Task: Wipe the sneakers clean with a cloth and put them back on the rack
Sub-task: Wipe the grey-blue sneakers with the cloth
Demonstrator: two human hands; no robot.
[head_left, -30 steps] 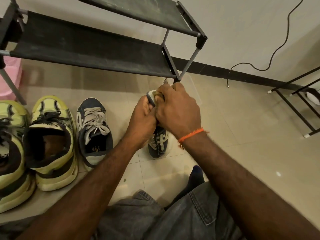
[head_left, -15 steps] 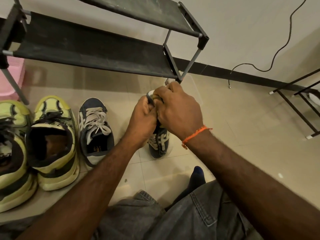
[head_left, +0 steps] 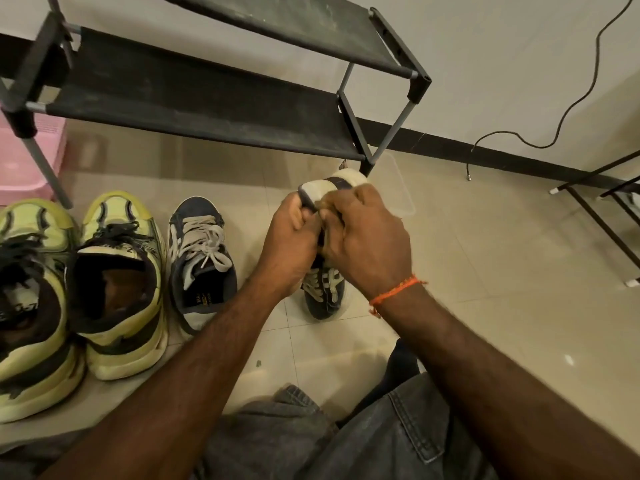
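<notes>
A navy blue sneaker with white stripes and a pale rubber sole (head_left: 325,289) is held upright above the beige tiled floor (head_left: 485,271), toe down and heel up, just in front of the right end of a black metal-framed shoe rack with dusty fabric shelves (head_left: 207,95). The left hand (head_left: 291,244) is curled around the heel end from the left. The right hand (head_left: 367,237), with an orange thread band (head_left: 394,294) at its wrist, is closed against the same end from the right, the two hands pressed close together. A small pale patch shows between the fingers; it cannot be told whether it is a cloth.

On the floor to the left, the matching navy sneaker with white laces (head_left: 202,261) is set beside a pair of pale yellow-green sneakers with black laces (head_left: 119,282). A pink plastic container (head_left: 20,161) is seen behind the rack's left leg. A black cable (head_left: 568,109) hangs down the white wall on the right. Grey denim-clad knees (head_left: 346,441) fill the bottom edge.
</notes>
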